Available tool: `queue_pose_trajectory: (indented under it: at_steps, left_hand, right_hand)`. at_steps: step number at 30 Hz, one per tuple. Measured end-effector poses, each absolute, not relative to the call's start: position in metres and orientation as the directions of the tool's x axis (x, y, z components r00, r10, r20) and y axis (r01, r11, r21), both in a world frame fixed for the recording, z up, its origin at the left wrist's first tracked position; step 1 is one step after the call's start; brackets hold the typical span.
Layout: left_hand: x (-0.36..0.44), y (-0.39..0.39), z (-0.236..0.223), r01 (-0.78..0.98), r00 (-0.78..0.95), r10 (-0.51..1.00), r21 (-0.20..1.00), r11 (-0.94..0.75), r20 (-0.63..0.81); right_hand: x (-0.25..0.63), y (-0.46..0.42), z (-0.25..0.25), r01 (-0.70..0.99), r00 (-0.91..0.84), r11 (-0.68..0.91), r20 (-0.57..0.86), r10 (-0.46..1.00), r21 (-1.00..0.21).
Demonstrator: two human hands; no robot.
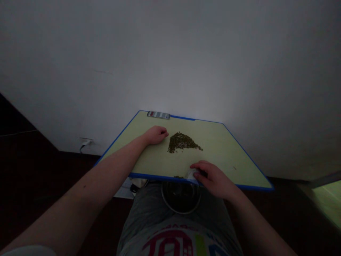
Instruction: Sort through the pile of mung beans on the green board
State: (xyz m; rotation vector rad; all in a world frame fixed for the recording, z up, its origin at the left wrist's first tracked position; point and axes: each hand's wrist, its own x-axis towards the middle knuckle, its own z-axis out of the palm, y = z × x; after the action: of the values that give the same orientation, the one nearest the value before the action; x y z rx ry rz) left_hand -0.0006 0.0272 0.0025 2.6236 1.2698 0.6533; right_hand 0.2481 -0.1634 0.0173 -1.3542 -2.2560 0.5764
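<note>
A loose pile of small greenish-brown beans or grains (181,141) lies in the middle of a pale yellow-green board with blue edging (157,161). Just left of the pile rests my left hand (156,135), its fingers curled closed; whatever may be inside them is hidden. At the near edge, my right hand (209,176) grips a pale, translucent piece (192,175), too blurred to name further. Beside that piece is a small heap of the same grains (178,177). Below the edge, a round metal bowl (181,201) sits at my lap, its dim inside hard to make out.
A phone (158,115) lies at the board's far left corner, against a pale wall (170,64). A dark sliver (234,168) is on the board's right side. A white plug with a cord (85,143) is low on the wall, and a pale green surface (330,195) shows at far right.
</note>
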Motion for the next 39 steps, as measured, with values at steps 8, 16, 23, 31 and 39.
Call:
queue_pose_trajectory:
  at_steps: [8,16,23,31,39]
  left_hand:
    - [0.000,0.027,0.004,0.711,0.544,0.777,0.317,-0.627,0.317]
    - [0.000,0.028,0.003,0.707,0.554,0.772,0.313,-0.634,0.313]
    - [0.000,0.026,0.004,0.717,0.542,0.782,0.316,-0.621,0.307]
    - [0.000,0.026,0.005,0.715,0.543,0.782,0.320,-0.621,0.304]
    - [0.001,0.025,0.005,0.709,0.532,0.790,0.350,-0.613,0.306]
  right_hand:
    - [0.246,-0.157,0.016,0.735,-0.391,0.414,0.163,0.906,-0.536]
    - [0.245,-0.161,0.019,0.694,-0.446,0.448,0.152,0.882,-0.564]
    - [0.241,-0.155,0.017,0.723,-0.409,0.434,0.173,0.896,-0.538]
    - [0.244,-0.160,0.018,0.697,-0.465,0.463,0.146,0.873,-0.548]
    - [0.238,-0.153,0.018,0.708,-0.441,0.458,0.171,0.881,-0.538]
